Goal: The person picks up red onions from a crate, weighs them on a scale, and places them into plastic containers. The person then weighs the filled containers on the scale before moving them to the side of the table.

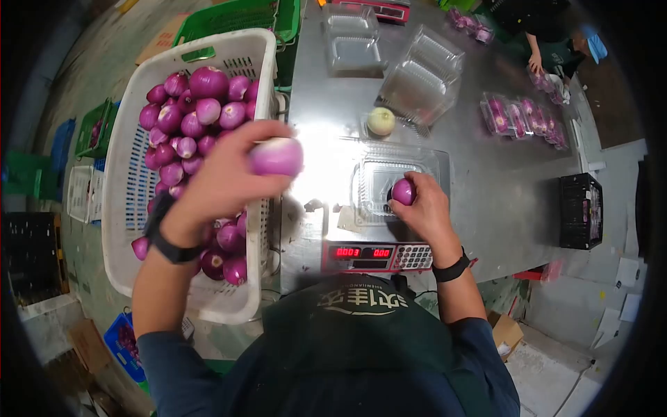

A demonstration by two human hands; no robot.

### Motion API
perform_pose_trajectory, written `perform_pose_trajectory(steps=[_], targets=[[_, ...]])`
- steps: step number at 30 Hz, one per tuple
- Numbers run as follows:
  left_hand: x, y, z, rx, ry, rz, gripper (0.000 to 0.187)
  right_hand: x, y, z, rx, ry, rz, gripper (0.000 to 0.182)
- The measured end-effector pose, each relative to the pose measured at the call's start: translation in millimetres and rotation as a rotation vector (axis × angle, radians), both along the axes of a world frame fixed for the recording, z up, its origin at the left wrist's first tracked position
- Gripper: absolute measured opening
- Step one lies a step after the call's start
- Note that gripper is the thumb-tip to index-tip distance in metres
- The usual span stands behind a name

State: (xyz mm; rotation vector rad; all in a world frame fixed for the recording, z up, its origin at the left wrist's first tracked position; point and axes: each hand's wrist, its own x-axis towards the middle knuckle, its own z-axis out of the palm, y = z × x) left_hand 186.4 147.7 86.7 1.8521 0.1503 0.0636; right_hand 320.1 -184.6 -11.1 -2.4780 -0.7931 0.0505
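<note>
My left hand (229, 177) grips a large peeled red onion (276, 157), raised over the right rim of the white basket (262, 83). That basket is heaped with red onions (191, 125). In my right hand (427, 212) a smaller red onion (403, 192) is held between thumb and fingers, over the right side of a clear plastic tray (382, 174). The tray sits on a red digital scale (375, 257), whose lit display reads 0.003 and 0.00. Just behind the tray a pale, whitish onion (381, 121) lies on clear plastic.
Empty clear clamshell boxes (354, 52) stand at the back of the steel table (486, 181). Packed onion boxes (522, 119) lie at right, near a co-worker's hand (535, 64). A black crate (581, 212) is at the table's right edge; green crates (222, 24) stand behind the basket.
</note>
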Motion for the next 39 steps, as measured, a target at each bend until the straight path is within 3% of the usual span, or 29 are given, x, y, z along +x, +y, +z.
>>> perform_pose_trajectory(steps=[3,5,9,12,14,18,20,21,22,24,26,28,30,32,34,37,38,39], targets=[[41,-73,-12,0.371,-0.18,-0.234,0.06,-15,-3,14,-0.083,0.122,-0.042,0.053],[61,-115,-31,0.396,-0.166,-0.32,0.054,-23,-6,25,-0.076,0.207,-0.052,0.053],[70,-158,-61,0.668,-0.17,-0.401,0.037,-33,-32,24,-0.05,-0.066,0.004,0.051],[68,-158,-75,0.899,-0.124,-0.546,0.03,-32,-45,25,-0.049,-0.123,0.052,0.049],[69,-159,-76,0.797,-0.07,-0.56,0.036,-29,-48,23,-0.034,-0.144,0.125,0.046],[64,-139,-66,0.458,-0.073,-0.52,0.054,-23,-50,21,0.239,0.049,0.138,0.031],[46,-118,-48,0.518,-0.209,-0.298,0.057,-18,-59,20,0.294,-0.05,0.07,0.029],[36,-104,-25,0.489,-0.147,-0.211,0.056,-16,-63,19,0.319,-0.095,0.035,0.029],[28,-82,-11,0.624,-0.264,-0.214,0.053,-16,-65,21,0.346,-0.057,0.0,0.028],[-2,-46,32,0.591,-0.081,-0.012,0.047,-14,-64,21,0.357,-0.042,-0.035,0.027],[-33,4,42,0.469,0.036,0.182,0.04,-12,-63,19,0.361,-0.028,-0.049,0.026],[-77,62,30,0.622,0.2,0.384,0.04,-13,-61,17,0.368,-0.024,-0.06,0.026],[-128,119,-2,0.934,0.426,0.398,0.044,-14,-58,16,0.373,-0.021,-0.075,0.026],[-187,168,-46,1.016,0.657,0.384,0.051,-14,-58,14,0.37,-0.014,-0.092,0.026],[-215,171,-64,1.084,0.872,0.395,0.053,-14,-58,16,0.358,0.014,-0.107,0.026],[-241,177,-90,1.287,1.075,0.157,0.053,-14,-56,17,0.344,0.022,-0.121,0.027],[-253,177,-100,1.209,1.018,0.286,0.049,-14,-56,17,0.341,0.019,-0.123,0.027],[-256,183,-105,1.198,1.008,0.254,0.049,-13,-55,18,0.342,0.034,-0.132,0.027]])
